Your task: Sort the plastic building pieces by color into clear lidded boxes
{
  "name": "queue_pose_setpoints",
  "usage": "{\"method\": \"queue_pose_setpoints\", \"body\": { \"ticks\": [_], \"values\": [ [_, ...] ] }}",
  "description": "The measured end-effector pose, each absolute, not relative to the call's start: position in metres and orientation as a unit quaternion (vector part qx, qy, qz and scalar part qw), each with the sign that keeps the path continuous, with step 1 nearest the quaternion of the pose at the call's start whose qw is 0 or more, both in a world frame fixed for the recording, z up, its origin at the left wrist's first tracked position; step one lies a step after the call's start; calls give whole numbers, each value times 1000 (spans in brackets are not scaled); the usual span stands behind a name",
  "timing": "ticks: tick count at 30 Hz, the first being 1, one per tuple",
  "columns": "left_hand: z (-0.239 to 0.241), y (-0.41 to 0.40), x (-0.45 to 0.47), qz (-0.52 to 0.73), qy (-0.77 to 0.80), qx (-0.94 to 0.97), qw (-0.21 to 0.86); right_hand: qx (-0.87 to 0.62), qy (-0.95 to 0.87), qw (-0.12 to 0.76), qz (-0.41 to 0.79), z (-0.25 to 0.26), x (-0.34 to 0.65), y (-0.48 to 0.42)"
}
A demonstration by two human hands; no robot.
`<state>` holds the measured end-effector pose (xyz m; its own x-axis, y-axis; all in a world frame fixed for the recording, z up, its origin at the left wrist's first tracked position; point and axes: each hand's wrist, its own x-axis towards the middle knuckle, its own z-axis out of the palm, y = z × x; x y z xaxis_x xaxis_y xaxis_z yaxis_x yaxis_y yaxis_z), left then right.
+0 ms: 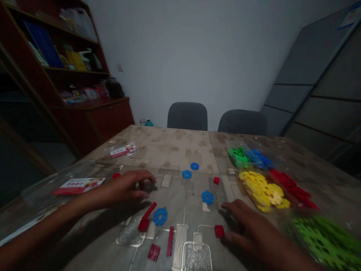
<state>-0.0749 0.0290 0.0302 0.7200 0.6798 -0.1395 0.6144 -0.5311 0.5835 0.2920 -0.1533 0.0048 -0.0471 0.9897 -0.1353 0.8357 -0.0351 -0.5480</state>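
My left hand [131, 185] hovers over the table's left side, thumb and fingers apart, with nothing visible between them. Beside it lies a small red block [116, 175], partly behind the hand. My right hand [244, 224] is at the right, fingers spread, its thumb close to a red square block [219, 231]; I cannot tell if they touch. Between the hands lie several blue notched discs, one [160, 216] near a red strip [149, 210] and a red block [143, 225]. Closer to me are a dark red toothed strip [170, 241] and a dark red square piece [153, 252].
At the right stand clear containers of yellow discs [263, 190], red pieces [293, 188], green pieces [239, 156], blue pieces [261, 159] and light green pieces [327, 241]. Plastic packets with a red-and-white card [80, 185] lie left. Two grey chairs [187, 116] stand beyond the table.
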Motion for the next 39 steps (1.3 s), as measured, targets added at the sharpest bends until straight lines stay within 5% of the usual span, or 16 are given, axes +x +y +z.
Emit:
{"method": "queue_pose_setpoints", "body": {
  "ticks": [6,11,15,19,31,36,39],
  "values": [
    [8,-20,-81,20,347,871,347,-690,-694,-5,204,-8,237,-131],
    [5,-29,-71,29,343,877,334,-658,-723,43,205,-15,254,-121],
    [10,-33,-70,23,343,873,346,-690,-706,123,98,-14,269,-100],
    [13,-34,-72,13,340,872,352,-727,-681,86,22,-8,269,-73],
    [9,-26,-78,25,351,876,329,-722,-686,70,62,-12,281,-57],
    [8,-23,-79,30,378,873,305,-570,-782,152,203,-5,243,-84],
    [4,-25,-75,48,362,883,294,-479,-836,108,245,-9,206,-101]
  ]
}}
